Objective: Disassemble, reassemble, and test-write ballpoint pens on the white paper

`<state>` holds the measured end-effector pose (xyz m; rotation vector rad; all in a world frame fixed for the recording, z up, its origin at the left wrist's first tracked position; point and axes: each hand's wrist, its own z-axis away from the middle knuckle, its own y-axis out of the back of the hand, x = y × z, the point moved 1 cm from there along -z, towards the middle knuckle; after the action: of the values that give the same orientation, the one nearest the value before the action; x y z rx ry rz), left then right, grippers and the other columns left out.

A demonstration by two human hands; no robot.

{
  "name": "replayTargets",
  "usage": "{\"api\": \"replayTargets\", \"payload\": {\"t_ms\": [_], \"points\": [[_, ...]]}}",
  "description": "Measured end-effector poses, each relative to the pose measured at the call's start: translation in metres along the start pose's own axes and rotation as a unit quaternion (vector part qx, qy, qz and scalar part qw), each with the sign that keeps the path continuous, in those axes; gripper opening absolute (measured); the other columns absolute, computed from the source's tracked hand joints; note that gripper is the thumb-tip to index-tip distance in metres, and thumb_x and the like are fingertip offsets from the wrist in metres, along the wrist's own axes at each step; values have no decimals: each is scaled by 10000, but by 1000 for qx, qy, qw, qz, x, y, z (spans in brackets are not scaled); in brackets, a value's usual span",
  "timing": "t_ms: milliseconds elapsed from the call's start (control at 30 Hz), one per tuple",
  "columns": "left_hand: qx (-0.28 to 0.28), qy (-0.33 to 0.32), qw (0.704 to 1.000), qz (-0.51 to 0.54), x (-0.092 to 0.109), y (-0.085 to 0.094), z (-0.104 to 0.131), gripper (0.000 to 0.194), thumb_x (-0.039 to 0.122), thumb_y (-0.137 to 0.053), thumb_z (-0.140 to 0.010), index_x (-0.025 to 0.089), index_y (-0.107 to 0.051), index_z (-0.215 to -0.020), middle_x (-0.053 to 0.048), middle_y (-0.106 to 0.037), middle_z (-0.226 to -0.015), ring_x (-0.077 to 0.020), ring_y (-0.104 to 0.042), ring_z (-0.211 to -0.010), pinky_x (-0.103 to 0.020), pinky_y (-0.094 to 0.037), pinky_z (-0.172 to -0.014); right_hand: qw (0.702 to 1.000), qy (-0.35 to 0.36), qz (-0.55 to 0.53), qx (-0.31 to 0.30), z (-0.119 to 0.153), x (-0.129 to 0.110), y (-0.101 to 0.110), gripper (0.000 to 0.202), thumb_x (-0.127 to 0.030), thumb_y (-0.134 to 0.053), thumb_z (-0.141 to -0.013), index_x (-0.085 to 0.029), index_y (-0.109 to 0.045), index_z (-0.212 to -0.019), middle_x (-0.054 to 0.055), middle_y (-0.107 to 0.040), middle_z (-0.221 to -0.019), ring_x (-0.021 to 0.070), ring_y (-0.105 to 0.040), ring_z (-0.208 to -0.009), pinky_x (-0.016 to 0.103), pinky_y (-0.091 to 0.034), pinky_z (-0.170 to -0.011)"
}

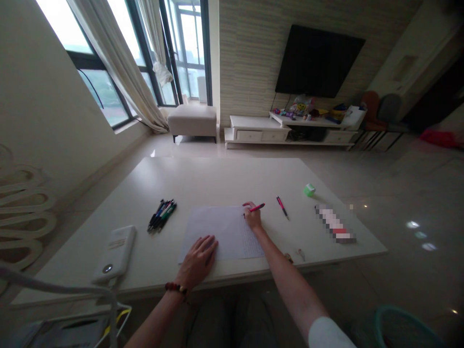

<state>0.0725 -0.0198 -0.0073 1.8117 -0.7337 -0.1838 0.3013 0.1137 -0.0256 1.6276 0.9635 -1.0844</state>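
Nearest us, our left hand point(198, 258) lies flat with fingers spread on the near left corner of the sheet of paper point(222, 233), pressing it to the white table point(217, 181). Further on, our right hand point(253, 217) pinches a red pen point(257, 208) at the sheet's far right edge, tip on the paper. Left of the sheet lie a white power bank point(114, 253) and a bunch of pens point(162, 215); right of it, another red pen point(282, 206) and a green tape dispenser point(309, 190)
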Motion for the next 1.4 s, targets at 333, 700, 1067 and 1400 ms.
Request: {"api": "replayTargets", "payload": {"t_ms": [333, 700, 1067, 1400], "points": [[-7, -3, 1000, -12, 0, 0, 0, 346, 241, -400, -864, 249, -535, -1182, -47, -524, -1259, -207, -448, -1188, -436, -405, -1000, 995, 15, 102, 12, -3, 10, -5, 228, -240, -385, -701, -192, -500, -510, -6, -512, -456, 114, -483, -441, 189, -320, -427], [-17, 4, 1000, -3, 0, 0, 1, 348, 245, -380, -870, 253, -528, -1186, -44, -513, -1268, -202, -432, -1199, -438, -388, -1014, 999, 4, 53, 11, -4, 8, -2, 210, -244, -395, -690, -177, -507, -525, -13, -487, -460, 108, -458, -456, 189, -330, -434], [-18, 10, 1000, 4, 0, 1, 1, 354, 246, -390, -863, 261, -531, -1187, -41, -521, -1260, -201, -438, -1195, -425, -393, -1014, 999, -22, -15, -46, 25, -12, 60, 673, -300, -512, -687, -144, -327, -1315, -97, -460, -503, 76, -390, -364, 172, -322, -367], [-55, 24, 998, -2, -8, -6, -7, 379, 272, -353, -879, 262, -499, -1229, -46, -466, -1324, -200, -395, -1240, -452, -333, -1039, 954, 25, 295, 50, -13, 18, 158, 494, -316, -484, -785, -195, -462, -1263, 94, -668, -866, 202, -604, -734, 287, -439, -660]]}}
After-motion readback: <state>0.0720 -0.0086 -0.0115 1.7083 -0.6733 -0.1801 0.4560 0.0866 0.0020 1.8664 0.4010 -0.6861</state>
